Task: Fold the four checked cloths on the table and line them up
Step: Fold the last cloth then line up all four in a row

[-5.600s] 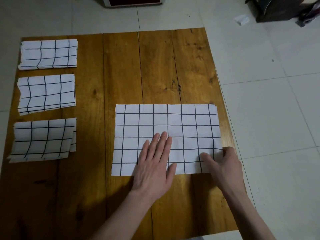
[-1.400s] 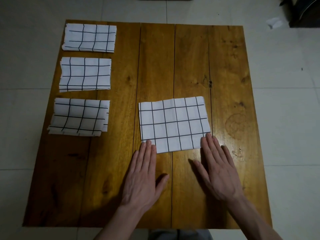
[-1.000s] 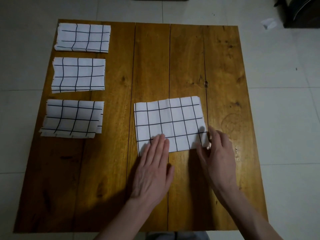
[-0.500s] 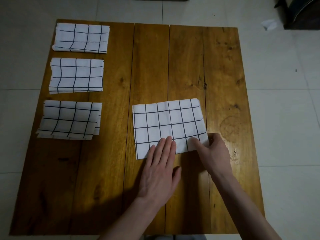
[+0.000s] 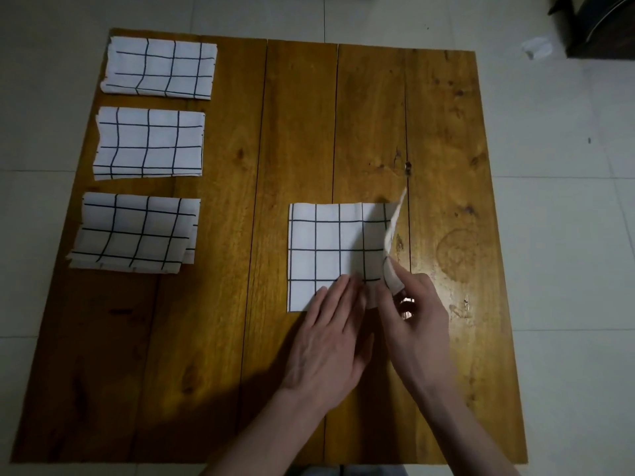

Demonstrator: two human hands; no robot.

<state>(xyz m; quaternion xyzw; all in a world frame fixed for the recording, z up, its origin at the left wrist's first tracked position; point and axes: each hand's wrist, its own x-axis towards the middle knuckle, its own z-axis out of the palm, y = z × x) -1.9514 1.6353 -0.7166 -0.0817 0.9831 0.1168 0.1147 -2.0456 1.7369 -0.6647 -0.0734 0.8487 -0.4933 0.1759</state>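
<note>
Dim overhead light; dark arm shadow, faint glare, bowed edges.

Three folded cloths point(image 5: 149, 146) stacked in column at table's point(image 5: 295, 132) 9–11 o'clock edge; fourth cloth point(image 5: 330, 249) just right of centre.

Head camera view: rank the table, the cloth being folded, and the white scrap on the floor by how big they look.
1. Table, largest by far.
2. Cloth being folded, with the right hand lifting its right edge.
3. White scrap on the floor, smallest, though it lies farther from the camera.
</note>
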